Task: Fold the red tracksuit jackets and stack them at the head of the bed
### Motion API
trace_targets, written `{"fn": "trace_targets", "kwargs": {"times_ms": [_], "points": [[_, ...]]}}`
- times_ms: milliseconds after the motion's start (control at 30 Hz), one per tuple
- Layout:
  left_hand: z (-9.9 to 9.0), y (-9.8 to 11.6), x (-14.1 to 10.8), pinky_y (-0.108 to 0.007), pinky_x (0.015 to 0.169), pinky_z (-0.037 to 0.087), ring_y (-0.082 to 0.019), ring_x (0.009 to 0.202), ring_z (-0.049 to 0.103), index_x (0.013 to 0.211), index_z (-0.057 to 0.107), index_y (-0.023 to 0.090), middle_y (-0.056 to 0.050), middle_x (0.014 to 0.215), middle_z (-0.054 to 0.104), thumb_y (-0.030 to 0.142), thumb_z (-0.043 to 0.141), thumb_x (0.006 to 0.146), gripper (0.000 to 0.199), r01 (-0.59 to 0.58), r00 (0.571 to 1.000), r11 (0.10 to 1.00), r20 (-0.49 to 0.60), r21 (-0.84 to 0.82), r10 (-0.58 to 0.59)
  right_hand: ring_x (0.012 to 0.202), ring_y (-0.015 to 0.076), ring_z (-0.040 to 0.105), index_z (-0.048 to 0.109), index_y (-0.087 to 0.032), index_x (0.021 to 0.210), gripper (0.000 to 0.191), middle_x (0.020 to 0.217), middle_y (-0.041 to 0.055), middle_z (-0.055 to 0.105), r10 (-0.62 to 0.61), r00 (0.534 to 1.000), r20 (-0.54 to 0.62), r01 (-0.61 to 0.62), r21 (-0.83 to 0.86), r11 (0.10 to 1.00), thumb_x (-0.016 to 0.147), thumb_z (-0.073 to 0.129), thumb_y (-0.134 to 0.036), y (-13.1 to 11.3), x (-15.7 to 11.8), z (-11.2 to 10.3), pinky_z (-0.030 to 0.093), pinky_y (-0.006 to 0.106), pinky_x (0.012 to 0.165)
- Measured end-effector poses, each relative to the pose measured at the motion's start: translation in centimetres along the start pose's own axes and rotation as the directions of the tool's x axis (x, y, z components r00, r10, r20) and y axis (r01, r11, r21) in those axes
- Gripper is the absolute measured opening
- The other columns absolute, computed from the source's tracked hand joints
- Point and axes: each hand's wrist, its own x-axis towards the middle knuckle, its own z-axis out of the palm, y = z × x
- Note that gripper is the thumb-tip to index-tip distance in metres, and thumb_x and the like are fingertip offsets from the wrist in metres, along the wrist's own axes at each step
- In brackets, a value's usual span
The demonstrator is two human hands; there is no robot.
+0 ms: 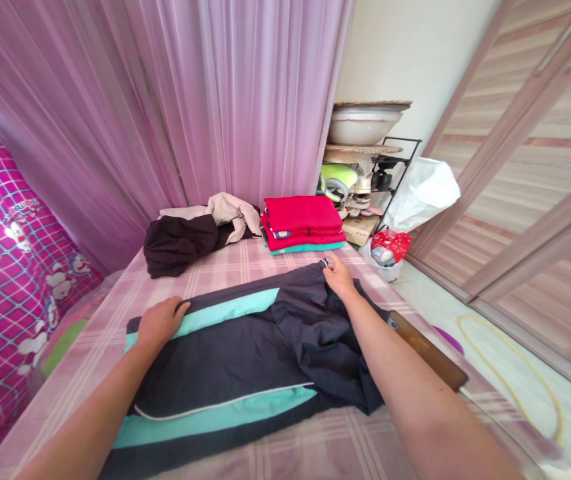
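A dark navy garment with teal panels and white piping (pixel 225 353) lies spread across the bed, its right part bunched in creases. My left hand (pixel 159 321) is at its far edge towards the left, thumb and fingers closed over the cloth beside a teal panel. At the upper right corner, my right hand (pixel 338 275) pinches the cloth where a bit of white trim shows. Just beyond that hand sits a stack of folded red clothes (pixel 305 217) with a teal piece (pixel 310 249) at the bottom.
A dark brown garment (pixel 180 243) and a beige one (pixel 235 212) lie heaped at the back left. By my right forearm rests a brown tablet-like device (pixel 425 350) with a cable. Purple curtains (pixel 245 100), a shoe rack (pixel 400 160) and wooden wardrobe doors (pixel 515 147) surround the bed (pixel 285 443).
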Motion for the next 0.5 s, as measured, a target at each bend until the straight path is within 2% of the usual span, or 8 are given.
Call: {"fn": "trace_targets", "kwargs": {"times_ms": [67,133,300,400,500], "points": [[-0.1,0.3,0.2,-0.038,0.078,0.047,-0.031,0.097,0.067,0.104,0.067,0.018,-0.014,0.104,0.073,0.048,0.030,0.095,0.049,0.047,0.999,0.999,0.006,0.012,-0.047,0.103,0.0211,0.066,0.052,-0.020,0.141,0.054,0.114,0.0077,0.072,0.019,0.997,-0.070,-0.016,0.050,0.999,0.088,0.042,-0.014,0.4,0.3,0.8,0.050,0.030,0.090],[-0.2,0.7,0.5,-0.038,0.078,0.047,-0.032,0.096,0.067,0.105,0.067,0.017,-0.015,0.104,0.073,0.048,0.031,0.095,0.049,0.076,0.997,0.997,0.024,0.032,-0.077,0.106,0.0226,0.066,0.060,-0.020,0.134,0.051,0.115,0.0080,0.072,0.027,0.996,-0.089,-0.023,0.052,0.998,0.085,0.045,-0.012,0.7,0.7,1.5,0.049,0.031,0.092],[-0.6,1.3,1.3,-0.042,0.081,0.047,-0.034,0.099,0.067,0.110,0.068,0.016,-0.017,0.106,0.072,0.048,0.028,0.096,0.053,0.097,0.995,0.994,-0.013,0.049,-0.096,0.116,0.0256,0.062,0.056,-0.024,0.138,0.050,0.126,0.0085,0.068,-0.016,0.989,-0.150,0.017,0.005,1.000,0.090,0.044,-0.017,0.8,2.2,1.4,0.046,0.038,0.100],[-0.5,1.1,1.5,-0.046,0.090,0.046,-0.034,0.107,0.064,0.117,0.066,0.016,-0.017,0.116,0.070,0.047,0.033,0.095,0.050,0.078,0.994,0.996,-0.083,0.044,-0.074,0.115,0.0276,0.063,0.066,-0.023,0.127,0.040,0.123,0.0097,0.070,-0.077,0.992,-0.097,0.072,-0.054,0.996,0.091,0.050,-0.023,0.6,3.0,0.4,0.048,0.038,0.099],[0.4,0.6,0.9,-0.053,0.108,0.035,-0.033,0.126,0.054,0.131,0.060,0.018,-0.015,0.137,0.061,0.042,0.039,0.094,0.048,0.017,0.991,1.000,-0.133,0.009,-0.016,0.117,0.0269,0.062,0.071,-0.027,0.118,0.033,0.124,0.0070,0.070,-0.141,0.990,-0.025,0.139,-0.067,0.988,0.090,0.054,-0.030,0.1,2.7,-0.5,0.047,0.037,0.100]]}}
